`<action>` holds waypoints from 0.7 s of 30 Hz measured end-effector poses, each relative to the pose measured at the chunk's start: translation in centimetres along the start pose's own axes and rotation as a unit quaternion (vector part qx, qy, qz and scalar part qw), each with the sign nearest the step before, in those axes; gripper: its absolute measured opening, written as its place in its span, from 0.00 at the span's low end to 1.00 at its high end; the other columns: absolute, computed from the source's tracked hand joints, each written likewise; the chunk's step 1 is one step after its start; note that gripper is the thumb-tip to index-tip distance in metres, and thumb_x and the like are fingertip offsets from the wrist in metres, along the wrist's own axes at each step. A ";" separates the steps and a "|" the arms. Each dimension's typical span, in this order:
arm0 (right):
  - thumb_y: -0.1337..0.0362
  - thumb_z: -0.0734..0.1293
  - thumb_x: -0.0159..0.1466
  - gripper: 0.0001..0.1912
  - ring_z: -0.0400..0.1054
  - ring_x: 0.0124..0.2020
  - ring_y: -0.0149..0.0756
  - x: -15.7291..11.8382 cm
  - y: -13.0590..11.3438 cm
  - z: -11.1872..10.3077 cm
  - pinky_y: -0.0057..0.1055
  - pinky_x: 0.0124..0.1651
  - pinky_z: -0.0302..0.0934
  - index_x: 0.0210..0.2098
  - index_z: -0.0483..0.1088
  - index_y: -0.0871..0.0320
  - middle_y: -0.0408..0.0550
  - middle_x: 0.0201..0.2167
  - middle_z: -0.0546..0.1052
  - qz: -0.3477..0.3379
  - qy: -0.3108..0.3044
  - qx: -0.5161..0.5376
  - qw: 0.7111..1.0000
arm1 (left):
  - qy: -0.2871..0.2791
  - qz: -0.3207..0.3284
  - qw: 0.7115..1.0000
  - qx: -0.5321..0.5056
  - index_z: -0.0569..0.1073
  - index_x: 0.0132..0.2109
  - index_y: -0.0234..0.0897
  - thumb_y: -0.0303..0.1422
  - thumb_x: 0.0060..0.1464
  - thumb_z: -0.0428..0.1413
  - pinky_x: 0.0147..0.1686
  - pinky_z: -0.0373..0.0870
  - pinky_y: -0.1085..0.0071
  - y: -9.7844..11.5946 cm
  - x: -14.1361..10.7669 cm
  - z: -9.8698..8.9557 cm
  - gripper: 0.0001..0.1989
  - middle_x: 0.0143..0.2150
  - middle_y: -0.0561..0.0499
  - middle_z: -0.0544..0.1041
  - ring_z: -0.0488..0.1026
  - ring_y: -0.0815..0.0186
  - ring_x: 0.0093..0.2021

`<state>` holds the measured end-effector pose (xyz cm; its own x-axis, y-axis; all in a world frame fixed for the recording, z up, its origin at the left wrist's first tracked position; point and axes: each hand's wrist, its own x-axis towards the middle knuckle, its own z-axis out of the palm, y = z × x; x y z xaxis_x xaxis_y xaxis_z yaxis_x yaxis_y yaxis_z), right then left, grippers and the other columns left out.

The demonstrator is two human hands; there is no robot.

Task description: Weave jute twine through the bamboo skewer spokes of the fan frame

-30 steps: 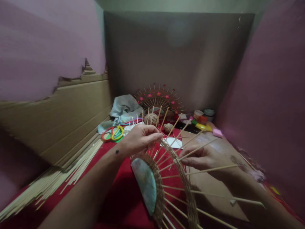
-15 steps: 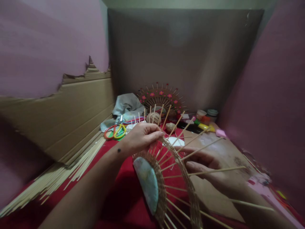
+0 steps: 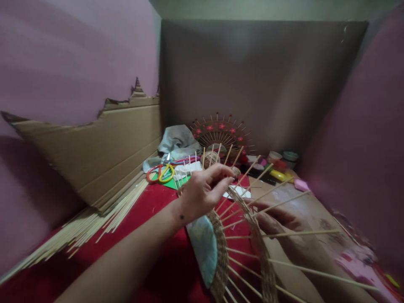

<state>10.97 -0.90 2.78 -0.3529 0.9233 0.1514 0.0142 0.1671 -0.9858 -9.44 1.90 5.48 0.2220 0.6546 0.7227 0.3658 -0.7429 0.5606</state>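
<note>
Head view: your left hand [image 3: 202,191] pinches the upper band of the woven fan [image 3: 262,249], which runs below it toward your half-curled right hand [image 3: 282,221], hold unclear; uneven tension from that pinch could skew the sticks [image 3: 315,232].

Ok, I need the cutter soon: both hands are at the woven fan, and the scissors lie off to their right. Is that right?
Not quite: the scissors lie off to their left, as the head view shows. The left hand and right hand are indeed at the woven fan.
</note>
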 end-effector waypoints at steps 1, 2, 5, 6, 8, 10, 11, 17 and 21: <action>0.56 0.68 0.57 0.12 0.72 0.37 0.36 0.1 0.1 0.0 0.32 0.39 0.69 0.41 0.75 0.46 0.44 0.38 0.78 0.006 0.006 0.005 1.000 | 0.001 0.043 0.998 0.039 0.70 0.38 0.34 0.29 0.56 0.50 0.22 0.61 0.75 0.0 -0.3 0.4 0.05 0.24 0.54 0.70 0.64 0.75 0.22; 0.56 0.68 0.56 0.12 0.72 0.37 0.36 0.1 0.1 0.0 0.32 0.38 0.69 0.40 0.75 0.46 0.44 0.38 0.78 0.012 0.014 0.006 1.000 | -0.001 0.089 0.993 0.075 0.70 0.38 0.33 0.28 0.56 0.50 0.23 0.63 0.74 -0.1 -0.7 0.9 0.05 0.25 0.53 0.71 0.65 0.74 0.23; 0.55 0.69 0.54 0.12 0.72 0.35 0.36 0.3 0.3 -0.2 0.30 0.36 0.68 0.38 0.76 0.48 0.44 0.37 0.78 0.018 0.048 -0.006 0.999 | -0.018 0.205 0.964 0.168 0.69 0.37 0.32 0.27 0.55 0.49 0.25 0.64 0.72 -0.4 -1.5 2.1 0.06 0.25 0.52 0.73 0.66 0.72 0.23; 0.55 0.69 0.54 0.12 0.72 0.35 0.36 0.4 0.4 -0.3 0.30 0.37 0.68 0.38 0.76 0.48 0.45 0.36 0.78 0.019 0.055 -0.011 0.998 | -0.021 0.226 0.956 0.187 0.69 0.38 0.32 0.27 0.55 0.48 0.24 0.63 0.71 -0.4 -1.7 2.3 0.06 0.25 0.52 0.73 0.66 0.72 0.23; 0.55 0.69 0.54 0.13 0.71 0.34 0.35 0.6 0.6 -0.6 0.30 0.37 0.67 0.39 0.76 0.49 0.45 0.35 0.78 0.027 0.062 -0.017 0.998 | -0.020 0.243 0.948 0.205 0.69 0.39 0.31 0.26 0.56 0.48 0.24 0.63 0.71 -0.5 -2.0 2.7 0.06 0.26 0.52 0.74 0.67 0.71 0.23; 0.55 0.69 0.54 0.15 0.71 0.33 0.35 0.9 0.9 -0.9 0.31 0.38 0.66 0.40 0.75 0.50 0.46 0.34 0.79 0.041 0.060 -0.011 0.997 | -0.026 0.252 0.945 0.209 0.69 0.39 0.31 0.26 0.56 0.48 0.23 0.63 0.71 -0.5 -2.0 2.8 0.06 0.26 0.52 0.74 0.68 0.71 0.24; 0.54 0.69 0.54 0.16 0.71 0.32 0.35 1.0 1.0 -1.0 0.32 0.37 0.66 0.41 0.75 0.51 0.46 0.34 0.79 0.047 0.061 -0.005 0.997 | -0.033 0.255 0.943 0.213 0.69 0.39 0.31 0.26 0.56 0.48 0.23 0.63 0.71 -0.5 -2.0 2.9 0.06 0.25 0.53 0.74 0.68 0.71 0.24; 0.54 0.71 0.51 0.17 0.68 0.25 0.34 2.2 1.1 -1.6 0.29 0.28 0.62 0.38 0.76 0.55 0.46 0.24 0.77 0.074 0.100 0.041 0.991 | -0.066 0.262 0.929 0.254 0.68 0.35 0.33 0.24 0.53 0.46 0.22 0.64 0.71 -0.6 -2.1 3.2 0.07 0.23 0.53 0.73 0.68 0.71 0.23; 0.53 0.69 0.52 0.14 0.65 0.21 0.33 2.9 0.4 -2.0 0.29 0.23 0.59 0.34 0.76 0.54 0.45 0.21 0.75 0.036 0.086 0.028 0.995 | -0.078 0.270 0.923 0.263 0.67 0.32 0.35 0.23 0.50 0.47 0.23 0.64 0.71 -0.9 -2.4 3.6 0.06 0.23 0.54 0.71 0.67 0.71 0.23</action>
<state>11.78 2.52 2.92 -0.1867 0.9786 0.0863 -0.0209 0.0839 -0.9963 -7.06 1.50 1.75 0.6127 0.2514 0.7493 0.5428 -0.8229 -0.1678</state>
